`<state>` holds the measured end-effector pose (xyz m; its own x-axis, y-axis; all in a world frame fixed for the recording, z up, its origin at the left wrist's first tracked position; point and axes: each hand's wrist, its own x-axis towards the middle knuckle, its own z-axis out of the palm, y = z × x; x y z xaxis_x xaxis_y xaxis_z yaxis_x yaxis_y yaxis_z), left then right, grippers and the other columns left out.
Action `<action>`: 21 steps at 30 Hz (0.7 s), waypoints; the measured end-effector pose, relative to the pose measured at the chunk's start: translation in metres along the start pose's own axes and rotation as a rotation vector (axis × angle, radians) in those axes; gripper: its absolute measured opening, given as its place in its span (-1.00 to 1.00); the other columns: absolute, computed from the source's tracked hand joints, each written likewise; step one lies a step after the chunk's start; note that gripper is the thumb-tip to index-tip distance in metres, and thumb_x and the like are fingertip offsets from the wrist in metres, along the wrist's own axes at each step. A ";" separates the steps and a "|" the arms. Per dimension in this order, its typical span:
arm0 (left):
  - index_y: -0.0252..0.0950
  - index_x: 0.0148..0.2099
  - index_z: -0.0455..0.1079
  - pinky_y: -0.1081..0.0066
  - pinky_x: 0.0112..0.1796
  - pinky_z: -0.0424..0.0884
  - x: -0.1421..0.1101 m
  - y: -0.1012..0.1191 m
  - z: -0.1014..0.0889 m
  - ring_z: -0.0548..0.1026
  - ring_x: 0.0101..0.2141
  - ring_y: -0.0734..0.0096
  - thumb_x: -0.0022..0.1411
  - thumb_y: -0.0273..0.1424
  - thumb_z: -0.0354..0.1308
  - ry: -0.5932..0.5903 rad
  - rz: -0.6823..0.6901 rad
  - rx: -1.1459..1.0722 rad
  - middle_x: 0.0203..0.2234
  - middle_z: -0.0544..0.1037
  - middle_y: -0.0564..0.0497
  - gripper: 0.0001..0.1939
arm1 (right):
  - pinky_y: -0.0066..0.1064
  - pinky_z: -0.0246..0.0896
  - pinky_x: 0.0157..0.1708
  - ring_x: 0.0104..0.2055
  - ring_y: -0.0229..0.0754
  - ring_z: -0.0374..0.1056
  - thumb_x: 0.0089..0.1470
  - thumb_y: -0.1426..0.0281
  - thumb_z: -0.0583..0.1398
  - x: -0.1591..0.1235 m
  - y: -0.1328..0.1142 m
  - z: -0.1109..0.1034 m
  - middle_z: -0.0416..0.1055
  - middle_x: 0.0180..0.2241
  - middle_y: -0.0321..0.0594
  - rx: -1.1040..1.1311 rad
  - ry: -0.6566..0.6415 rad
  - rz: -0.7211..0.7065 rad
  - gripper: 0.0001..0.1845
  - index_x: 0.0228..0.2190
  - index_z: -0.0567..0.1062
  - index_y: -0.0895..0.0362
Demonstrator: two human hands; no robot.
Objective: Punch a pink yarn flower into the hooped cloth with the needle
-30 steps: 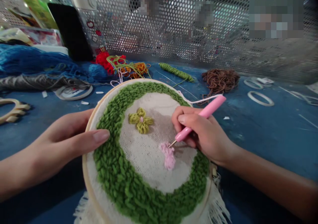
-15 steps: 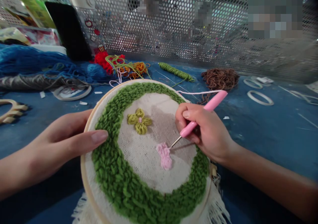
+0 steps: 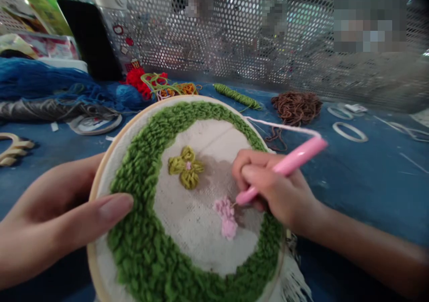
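My left hand (image 3: 73,212) grips the left rim of a round embroidery hoop (image 3: 100,172), thumb on top and fingers hidden behind it. The hoop is tilted up towards me. Its cream cloth (image 3: 201,230) carries a thick ring of green yarn loops (image 3: 144,230), a yellow-green flower (image 3: 187,168) with a pink centre, and a partly formed pink yarn patch (image 3: 227,219). In my right hand (image 3: 275,186) is a pink punch needle (image 3: 298,157), its metal tip mostly sunk into the cloth beside the pink patch. Pale pink yarn (image 3: 281,126) trails from the handle's top end.
Behind the hoop lie blue yarn (image 3: 43,83), red yarn (image 3: 137,81), a green yarn bundle (image 3: 236,95) and a brown yarn heap (image 3: 296,107). White rings (image 3: 350,132) rest at right. A dark phone-like slab (image 3: 90,38) and bottles stand before a perforated metal panel (image 3: 234,38).
The punch needle's tip has gone deeper into the cloth, so less metal shows. The hoop has tilted up and come closer, its left rim shifting left with my left hand.
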<state>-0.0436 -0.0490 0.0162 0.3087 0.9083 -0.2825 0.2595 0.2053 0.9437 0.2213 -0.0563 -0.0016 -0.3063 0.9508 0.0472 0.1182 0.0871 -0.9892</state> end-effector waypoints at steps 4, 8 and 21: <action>-0.15 0.39 -0.09 0.39 -0.52 0.55 0.006 0.009 0.007 0.61 -0.46 0.15 -0.13 -0.32 0.25 0.069 -0.100 -0.104 -0.25 0.67 0.15 0.04 | -0.54 -0.23 -0.74 -0.75 -0.44 -0.07 0.06 0.44 0.02 0.003 0.005 -0.006 0.12 -0.75 -0.44 0.256 0.195 0.026 -0.73 -0.64 0.27 0.14; -0.19 0.38 -0.02 0.46 -0.54 0.53 0.008 0.010 0.008 0.61 -0.43 0.17 -0.13 -0.35 0.26 0.068 -0.109 -0.105 -0.24 0.66 0.14 0.01 | -0.53 -0.25 -0.74 -0.75 -0.44 -0.08 0.04 0.45 0.03 0.003 0.006 -0.007 0.12 -0.75 -0.43 0.274 0.184 0.033 -0.74 -0.65 0.28 0.14; -0.02 0.40 -0.16 0.40 -0.42 0.58 0.002 -0.006 -0.002 0.45 0.03 -0.14 0.09 -0.18 0.12 -0.021 0.028 0.016 -0.12 0.62 0.15 -0.12 | -0.56 -0.23 -0.78 -0.72 -0.43 0.00 -0.01 0.52 0.02 0.003 -0.001 0.001 0.12 -0.69 -0.42 0.060 0.053 0.045 -0.77 -0.64 0.27 0.12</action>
<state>-0.0469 -0.0480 0.0101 0.3352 0.9058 -0.2593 0.2652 0.1734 0.9485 0.2198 -0.0539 -0.0003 -0.2510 0.9679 0.0082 0.0734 0.0275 -0.9969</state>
